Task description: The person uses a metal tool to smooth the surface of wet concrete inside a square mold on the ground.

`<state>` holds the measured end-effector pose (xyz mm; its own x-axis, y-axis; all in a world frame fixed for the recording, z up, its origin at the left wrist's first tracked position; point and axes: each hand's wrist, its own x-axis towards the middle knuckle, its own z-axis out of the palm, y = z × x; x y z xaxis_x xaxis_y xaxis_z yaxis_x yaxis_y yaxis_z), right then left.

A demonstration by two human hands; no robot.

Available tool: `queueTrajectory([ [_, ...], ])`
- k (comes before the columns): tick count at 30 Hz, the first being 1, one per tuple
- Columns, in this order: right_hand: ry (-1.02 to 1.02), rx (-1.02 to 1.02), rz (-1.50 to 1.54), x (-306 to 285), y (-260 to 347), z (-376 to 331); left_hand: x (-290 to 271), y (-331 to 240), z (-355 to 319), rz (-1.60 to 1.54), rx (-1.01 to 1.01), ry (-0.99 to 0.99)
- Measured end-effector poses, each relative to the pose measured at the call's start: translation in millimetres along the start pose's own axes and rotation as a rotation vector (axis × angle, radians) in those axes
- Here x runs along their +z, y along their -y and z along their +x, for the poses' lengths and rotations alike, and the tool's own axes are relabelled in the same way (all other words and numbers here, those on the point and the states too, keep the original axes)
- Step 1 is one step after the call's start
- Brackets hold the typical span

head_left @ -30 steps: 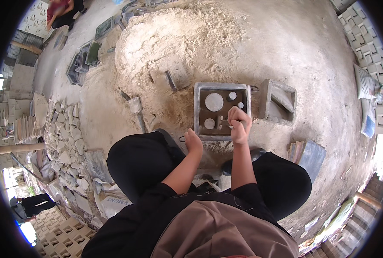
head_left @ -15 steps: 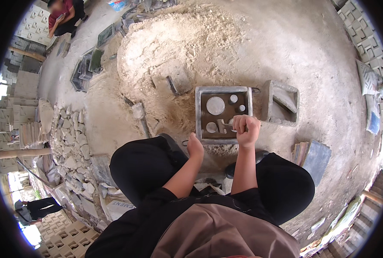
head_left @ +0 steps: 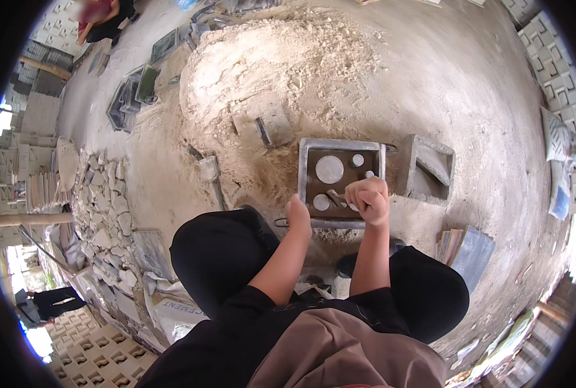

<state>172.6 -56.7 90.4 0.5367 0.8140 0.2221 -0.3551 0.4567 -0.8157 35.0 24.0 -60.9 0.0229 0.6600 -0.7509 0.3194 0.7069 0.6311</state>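
Note:
A square grey mould frame point(head_left: 343, 143) stands on the ground between my feet, holding smooth brown material. Set in that material are a large pale disc point(head_left: 330, 169) and several smaller ones, including a small disc point(head_left: 322, 202) near the front left. My right hand point(head_left: 369, 199) is closed around a small tool with a short T-shaped head point(head_left: 334, 197), over the front right part of the mould. It partly covers some discs. At the mould's left side, by its front corner, is my left hand point(head_left: 299, 215); its fingers are turned away and hidden.
Right of the mould sits a grey box point(head_left: 409, 168) with a slanted piece inside. A hammer-like tool point(head_left: 209, 169) and a block with a dark handle point(head_left: 275, 126) lie left, beside a pale powder heap point(head_left: 281, 64). Stacked boards point(head_left: 469, 255) lean front right. A person point(head_left: 103, 19) crouches far left.
The view has shifted slightly. My right hand has turned, and the tool's head now sits at a different angle over the front of the mould. My left hand stays by the mould's left side.

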Motion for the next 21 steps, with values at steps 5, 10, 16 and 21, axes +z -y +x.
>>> queueTrajectory([
  [5,0.032,0.103,-0.028,-10,-14,11,6,-26,-1,0.583,0.178,-0.238],
  [10,0.171,0.120,0.003,8,-2,35,2,-23,5,0.634,0.314,-0.311],
  [16,0.346,0.337,0.011,-2,-21,69,6,-19,10,0.616,0.276,-0.272],
  [21,0.543,0.386,-0.008,14,-28,82,0,-19,9,0.595,0.186,-0.240],
])
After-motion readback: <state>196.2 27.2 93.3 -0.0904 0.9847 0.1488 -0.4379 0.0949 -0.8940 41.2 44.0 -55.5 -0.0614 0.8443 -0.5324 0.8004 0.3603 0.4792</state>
